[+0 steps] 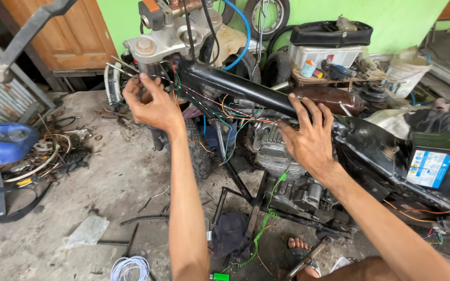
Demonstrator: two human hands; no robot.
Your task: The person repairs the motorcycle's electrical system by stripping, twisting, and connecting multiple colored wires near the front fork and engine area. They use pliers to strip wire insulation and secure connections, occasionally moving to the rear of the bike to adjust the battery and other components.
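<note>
My left hand (pixel 149 104) pinched wire bundle (pixel 209 101) near steering head (pixel 154 49); right hand (pixel 308 138) lay open, fingers spread, on black frame tube (pixel 246 88). Judged best: keep wires taut, guide gently, avoid snagging engine (pixel 282 166).

**Count of things in the workshop**

One stripped motorbike frame (pixel 246 89) stands on the floor, with one engine (pixel 282 166) in it. Two hands are on it: one left hand (pixel 149 104) and one right hand (pixel 308 138). One battery (pixel 436 161) sits on the frame's rear end. One blue can (pixel 3 143) lies at the floor's left edge, one white wire coil (pixel 130 268) at its bottom edge. One sandalled foot (pixel 300 247) shows.
</note>
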